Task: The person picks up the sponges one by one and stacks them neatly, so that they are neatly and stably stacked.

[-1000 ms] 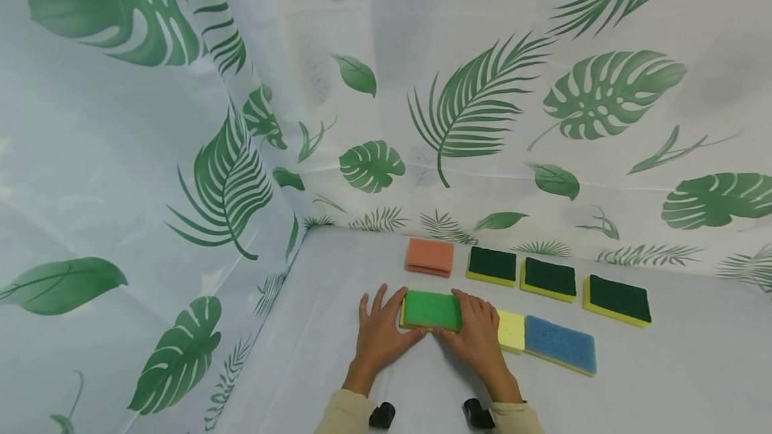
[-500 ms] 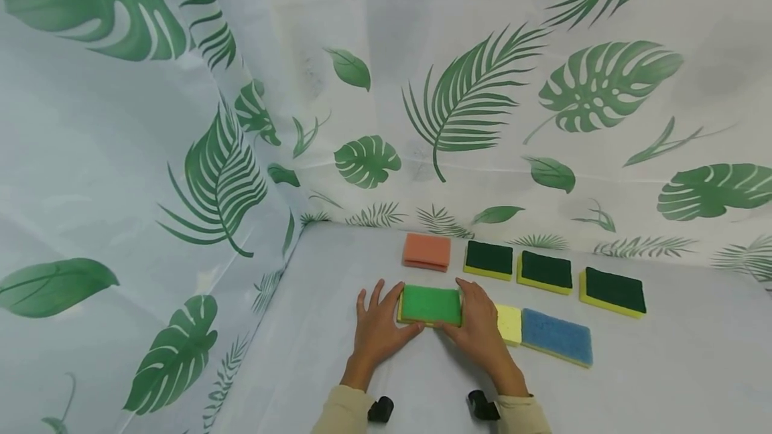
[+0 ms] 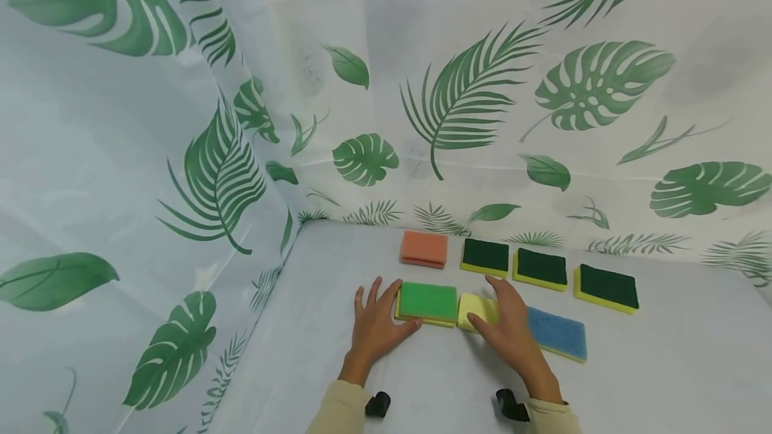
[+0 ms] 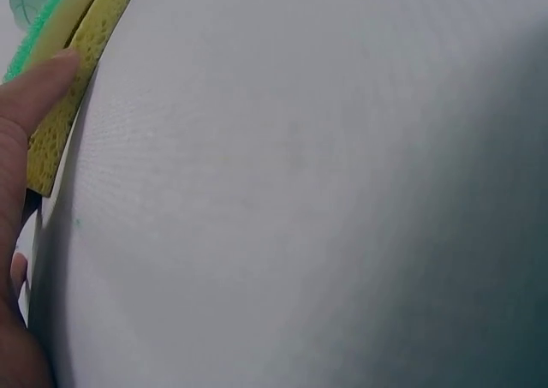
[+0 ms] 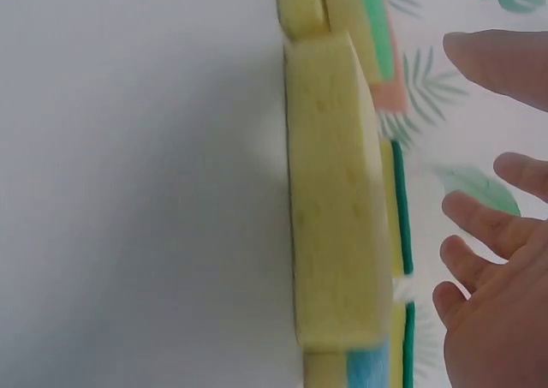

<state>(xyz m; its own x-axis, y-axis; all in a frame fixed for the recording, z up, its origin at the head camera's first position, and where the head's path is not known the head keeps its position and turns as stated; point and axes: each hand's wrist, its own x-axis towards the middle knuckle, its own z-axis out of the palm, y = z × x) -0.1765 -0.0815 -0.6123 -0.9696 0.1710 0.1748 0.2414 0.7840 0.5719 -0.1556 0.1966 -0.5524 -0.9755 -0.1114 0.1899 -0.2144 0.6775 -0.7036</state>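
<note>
A green-topped sponge lies on top of another yellow sponge, their edges nearly lined up. My left hand grips the left end of this stack, index finger at the back corner and thumb on the front side. Just right of the stack lies a plain yellow sponge on the table. Over its right part hovers my right hand, fingers spread and thumb apart; the right wrist view shows the hand away from the yellow sponge. Beyond the yellow sponge, a blue-topped sponge is partly hidden by that hand.
Behind stand an orange folded-looking sponge and a row of dark-green-topped sponges. A leaf-patterned cloth wall rises at the back and left of the white table. A black wrist camera piece sits by each sleeve.
My right hand has let go of the green sponge stack's right end and moved right, over the yellow sponge. My left hand has stayed at the left end.
</note>
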